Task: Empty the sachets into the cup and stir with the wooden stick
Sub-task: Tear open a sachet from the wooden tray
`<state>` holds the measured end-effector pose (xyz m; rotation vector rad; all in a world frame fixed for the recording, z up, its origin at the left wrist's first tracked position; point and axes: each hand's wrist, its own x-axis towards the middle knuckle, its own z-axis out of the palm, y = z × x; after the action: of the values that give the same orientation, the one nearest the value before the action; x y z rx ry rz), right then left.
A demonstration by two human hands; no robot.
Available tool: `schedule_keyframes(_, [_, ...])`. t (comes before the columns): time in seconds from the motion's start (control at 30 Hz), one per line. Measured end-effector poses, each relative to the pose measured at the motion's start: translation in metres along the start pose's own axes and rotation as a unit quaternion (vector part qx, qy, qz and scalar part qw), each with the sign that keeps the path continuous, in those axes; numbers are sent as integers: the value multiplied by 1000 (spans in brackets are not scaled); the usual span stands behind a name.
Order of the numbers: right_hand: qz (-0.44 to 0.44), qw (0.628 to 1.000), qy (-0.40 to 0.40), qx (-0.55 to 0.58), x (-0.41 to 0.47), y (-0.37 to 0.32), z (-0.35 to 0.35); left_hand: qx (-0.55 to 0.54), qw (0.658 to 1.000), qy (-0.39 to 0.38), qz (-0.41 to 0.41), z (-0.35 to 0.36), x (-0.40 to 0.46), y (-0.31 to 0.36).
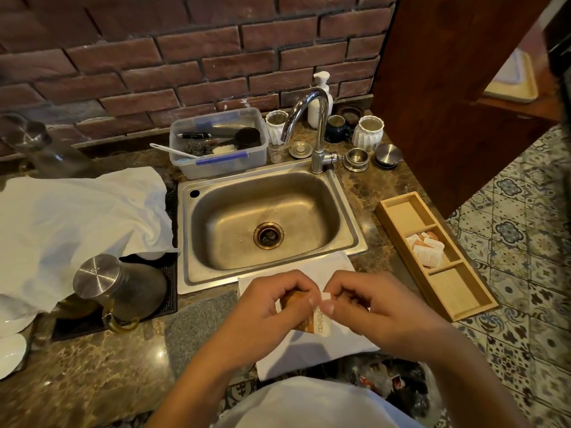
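Setting: brown marbled surface under a red brick wall, steel sink set into it.
Left hand: fingers curled round a brown-and-white sachet, gripping it from the left.
Right hand: thumb and forefinger pinch the sachet's white top corner.
Sachet: upright between both hands, over a white cloth at the sink's near edge.
More sachets: in the middle compartment of a wooden tray, to the right of the hands.
Left side: steel-lidded glass carafe on a black mat.
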<state>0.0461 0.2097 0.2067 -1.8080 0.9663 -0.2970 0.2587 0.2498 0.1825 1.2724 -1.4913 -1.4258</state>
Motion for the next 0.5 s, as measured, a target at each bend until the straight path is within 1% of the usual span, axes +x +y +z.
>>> schedule_keyframes(0.07, [-8,1000,-10,-7,-1,-2,-1,19,1000,-2,-1,-1,0,1])
schedule_keyframes(0.2, [11,1000,12,0,-1,-3,-2,119,992,-13,29,-3,0,4])
schedule_keyframes(0.3, [20,999,16,-36,0,-2,-1,162,986,-3,42,0,0,4])
schedule_keyframes(0.33, [20,998,18,-52,-1,-2,0,156,987,0,40,1,0,4])
schedule_keyframes(0.4, [21,998,27,-55,-2,-2,1,105,994,-6,19,1,-2,3])
schedule_keyframes(0.5, [13,1000,22,-5,-4,-1,0,51,998,-23,-1,0,-3,4])
